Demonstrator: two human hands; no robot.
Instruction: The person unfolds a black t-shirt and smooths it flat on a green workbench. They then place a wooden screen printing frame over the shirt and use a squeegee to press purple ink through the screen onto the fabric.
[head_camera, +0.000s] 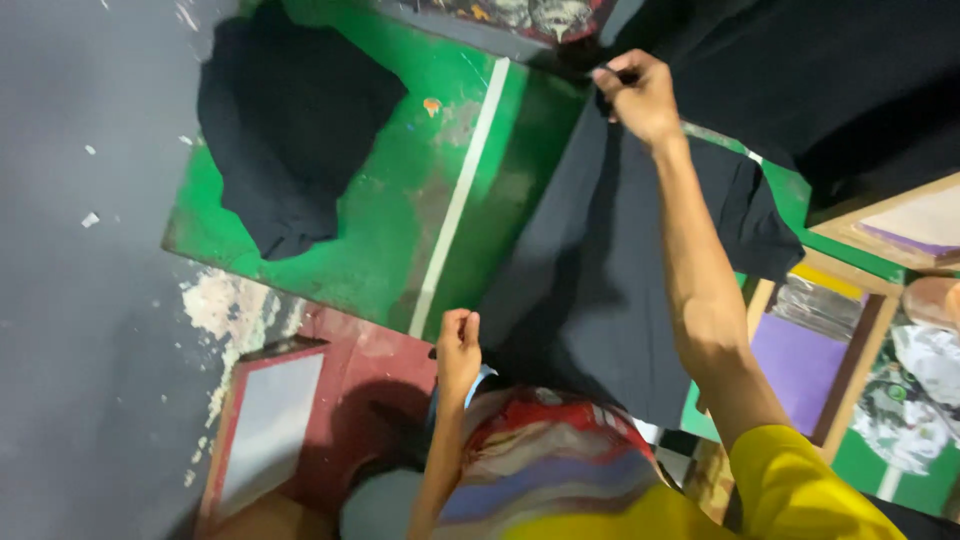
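Note:
A black T-shirt (610, 260) lies spread across the green table (400, 220), hanging toward me over the near edge. My right hand (638, 95) reaches to its far end and pinches the cloth there. My left hand (458, 350) grips the near left edge of the same shirt at the table's edge. My yellow sleeve covers the right upper arm.
A second black garment (285, 130) lies crumpled at the table's left end. A white stripe (460, 190) crosses the green top. Wooden printing frames (830, 330) with purple screens sit at right. A red-framed screen (265, 430) leans on the grey floor. More black cloth (800, 80) lies at the upper right.

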